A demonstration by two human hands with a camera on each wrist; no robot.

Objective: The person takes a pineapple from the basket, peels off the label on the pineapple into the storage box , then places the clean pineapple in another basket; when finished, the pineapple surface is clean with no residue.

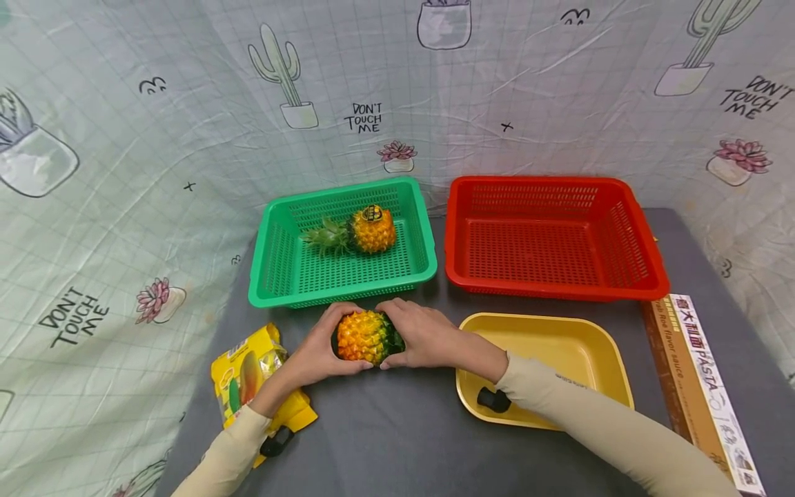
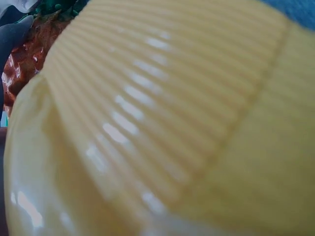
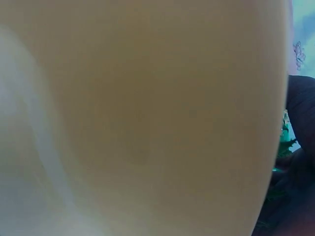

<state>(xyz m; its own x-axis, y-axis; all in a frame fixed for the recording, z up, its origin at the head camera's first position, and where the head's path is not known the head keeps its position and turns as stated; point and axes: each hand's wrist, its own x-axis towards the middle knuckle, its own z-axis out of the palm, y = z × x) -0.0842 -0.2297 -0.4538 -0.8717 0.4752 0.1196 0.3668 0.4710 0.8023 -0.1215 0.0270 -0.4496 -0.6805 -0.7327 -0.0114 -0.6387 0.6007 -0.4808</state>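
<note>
Both hands hold a small orange and dark green pineapple [image 1: 366,337] between them, in front of the green basket. The left hand [image 1: 326,342] curls round its orange end, the right hand [image 1: 419,335] round its green end. Whatever lies under the right palm is hidden. In the left wrist view its knobbly skin [image 2: 24,64] shows at the left edge, looking reddish. A dark strip of the right hand [image 3: 302,113] shows in the right wrist view, beside green spiky leaves [image 3: 287,146]. Another pineapple [image 1: 373,230], leafy crown to the left, lies in the green basket [image 1: 261,276].
A red basket [image 1: 652,279] stands at the back right. The right forearm crosses a yellow tray [image 1: 611,345], whose wall fills the right wrist view. A yellow snack bag [image 1: 248,373] lies by the left forearm, its ribbed seal [image 2: 147,88] close to that camera. Far right lies a pasta box [image 1: 708,393].
</note>
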